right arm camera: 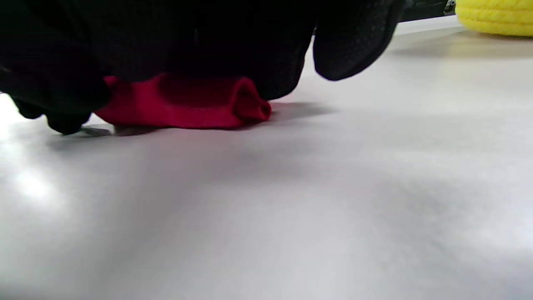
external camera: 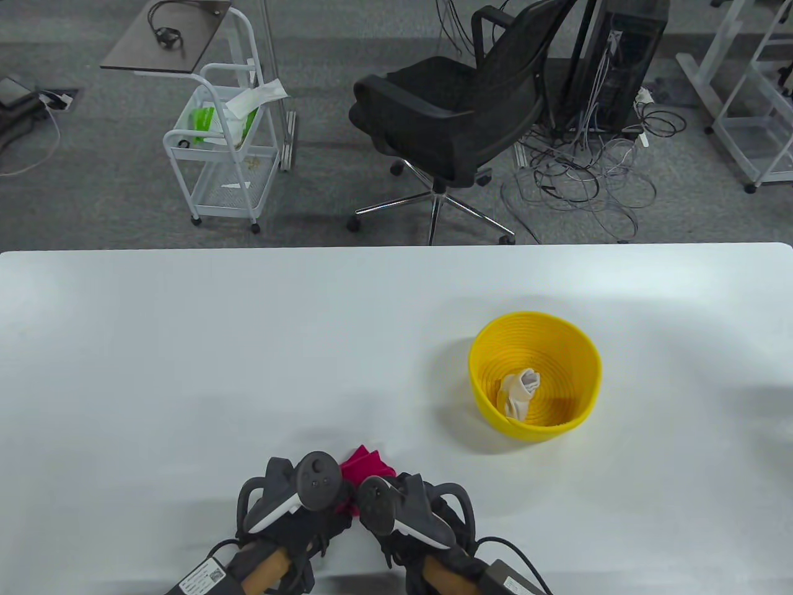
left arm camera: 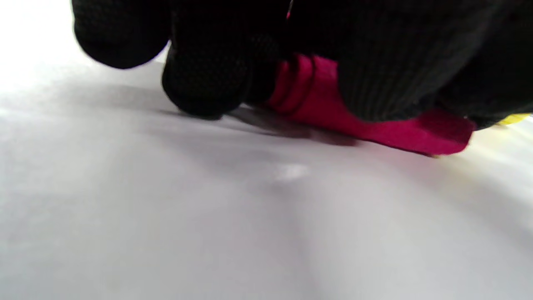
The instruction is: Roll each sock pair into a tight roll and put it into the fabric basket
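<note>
Both my hands, left (external camera: 296, 503) and right (external camera: 406, 509), curl down pinching the pink sock pair (external camera: 365, 466) on the table (external camera: 186, 347) beneath my grip; soft, light, springy, I judge it best held at the rolled end, yellow basket (external camera: 534, 375) far right.

Left hand (external camera: 291, 517), right hand (external camera: 412, 517): black knit sensor gloves; grey-black trackers on backs; black cables, labelled wrist modules.

Office or lab, grey carpet, black swivel chair (external camera: 458, 118), tangled floor cables (external camera: 582, 180), computer tower (external camera: 619, 62), white trolley (external camera: 223, 155)
</note>
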A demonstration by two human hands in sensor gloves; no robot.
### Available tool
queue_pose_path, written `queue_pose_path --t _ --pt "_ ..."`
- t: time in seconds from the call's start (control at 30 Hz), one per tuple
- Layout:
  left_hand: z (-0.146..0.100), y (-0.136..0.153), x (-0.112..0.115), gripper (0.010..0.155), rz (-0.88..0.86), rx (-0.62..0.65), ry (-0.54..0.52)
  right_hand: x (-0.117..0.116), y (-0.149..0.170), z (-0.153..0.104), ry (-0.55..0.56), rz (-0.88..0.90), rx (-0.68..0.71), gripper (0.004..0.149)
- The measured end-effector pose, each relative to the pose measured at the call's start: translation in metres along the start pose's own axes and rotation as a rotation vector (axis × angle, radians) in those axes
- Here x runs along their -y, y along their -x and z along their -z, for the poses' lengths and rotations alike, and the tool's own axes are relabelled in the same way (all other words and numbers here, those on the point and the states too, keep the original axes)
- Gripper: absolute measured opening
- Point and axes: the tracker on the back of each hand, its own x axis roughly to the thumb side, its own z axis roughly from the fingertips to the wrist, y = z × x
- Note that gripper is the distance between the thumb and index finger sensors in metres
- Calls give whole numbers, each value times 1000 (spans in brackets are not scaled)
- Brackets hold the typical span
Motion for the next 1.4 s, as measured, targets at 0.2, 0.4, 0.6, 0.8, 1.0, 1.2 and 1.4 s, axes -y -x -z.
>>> queue_pose_path --t 0.2,0.4,0.6,0.8,1.0,1.2,1.4 --pt "1 1 -1 54 -8 -3 -34 -4 -1 3 22 -48 -21 54" --pt "0 4 0 47 -87 -3 27 6 3 1 3 12 5 44" --pt "1 6 -1 46 -116 -8 45 26 8 -8 124 73 50 41" --pt "4 10 1 47 -161 9 52 11 0 -5 -25 -5 86 47" --pt "3 10 -3 50 -173 2 40 2 3 0 -48 14 37 48" --pt "-11 2 -18 51 -59 -25 -132 -6 3 3 -39 -23 3 53" --pt "-9 1 -9 53 -5 -25 -46 -6 1 4 -15 -31 -1 50"
